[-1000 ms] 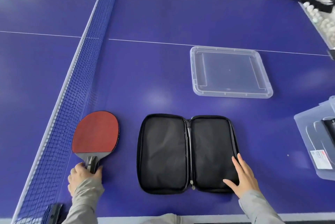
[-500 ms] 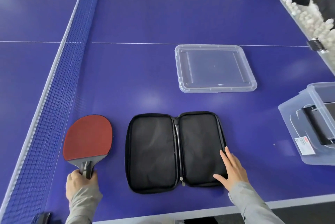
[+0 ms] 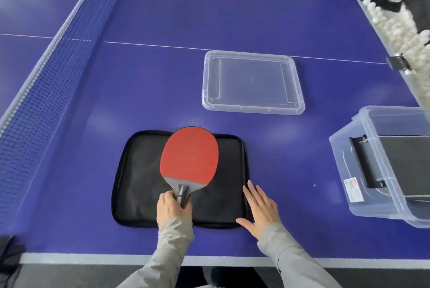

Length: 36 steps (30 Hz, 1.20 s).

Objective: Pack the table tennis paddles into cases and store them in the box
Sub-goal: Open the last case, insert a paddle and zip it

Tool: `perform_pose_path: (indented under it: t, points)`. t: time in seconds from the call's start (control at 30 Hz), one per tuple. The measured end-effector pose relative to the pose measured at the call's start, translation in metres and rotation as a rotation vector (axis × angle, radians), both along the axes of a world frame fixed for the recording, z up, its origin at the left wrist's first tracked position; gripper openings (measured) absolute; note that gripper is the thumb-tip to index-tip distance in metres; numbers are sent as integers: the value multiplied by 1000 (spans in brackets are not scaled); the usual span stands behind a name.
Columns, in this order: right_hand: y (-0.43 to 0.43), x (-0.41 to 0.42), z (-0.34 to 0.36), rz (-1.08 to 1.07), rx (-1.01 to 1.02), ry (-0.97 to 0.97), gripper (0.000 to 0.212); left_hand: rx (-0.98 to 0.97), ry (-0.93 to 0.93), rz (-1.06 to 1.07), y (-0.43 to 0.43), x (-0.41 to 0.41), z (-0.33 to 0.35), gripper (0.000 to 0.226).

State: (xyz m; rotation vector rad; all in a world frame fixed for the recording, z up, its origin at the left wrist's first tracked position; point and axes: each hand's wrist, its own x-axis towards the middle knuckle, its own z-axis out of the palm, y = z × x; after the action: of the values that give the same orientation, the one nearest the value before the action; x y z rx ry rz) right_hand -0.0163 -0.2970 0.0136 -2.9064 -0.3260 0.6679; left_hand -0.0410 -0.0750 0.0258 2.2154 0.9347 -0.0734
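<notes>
Your left hand [image 3: 173, 208] wraps the handle of the paddle [image 3: 189, 155], so the handle's end is hidden, and the paddle's blade covers the middle of the open black case [image 3: 139, 176]. The clear storage box [image 3: 344, 162] runs off the right edge. The dark item [image 3: 400, 166] inside it shows only in part, and the label [image 3: 353, 190] on its wall is too small to read. The white balls [image 3: 391, 29] at the far right are blurred.

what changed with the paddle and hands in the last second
The left hand kept its grip on the red paddle and carried it rightward, from beside the net to over the open black case. The right hand stays flat on the case's right edge. The clear lid and the box have not moved.
</notes>
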Motion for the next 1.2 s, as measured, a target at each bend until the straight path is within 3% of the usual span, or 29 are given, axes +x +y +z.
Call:
perform_pose_path:
  t: [0.17, 0.23, 0.47, 0.73, 0.83, 0.97, 1.1, 1.2]
  points:
    - [-7, -1, -6, 54, 23, 15, 93, -25, 7, -6, -68, 5, -11, 34]
    - [-12, -2, -10, 60, 24, 115, 92, -27, 29, -13, -79, 7, -17, 34]
    - [-13, -6, -10, 34, 57, 112, 91, -6, 44, 26, -96, 11, -27, 31]
    - [-13, -5, -10, 34, 37, 151, 93, -103, 140, -6, -94, 13, -27, 50]
    - [-14, -5, -10, 39, 35, 157, 93, -158, 102, -4, -75, 11, -13, 54]
    - [-17, -4, -10, 38, 55, 174, 93, 179, -66, 153, 0, -3, -3, 51]
    - [-15, -5, -10, 13, 61, 172, 94, 256, 74, 378, 86, -18, -17, 68]
    - [-14, -5, -10, -1, 76, 175, 95, 164, 186, 286, 115, -27, -27, 69]
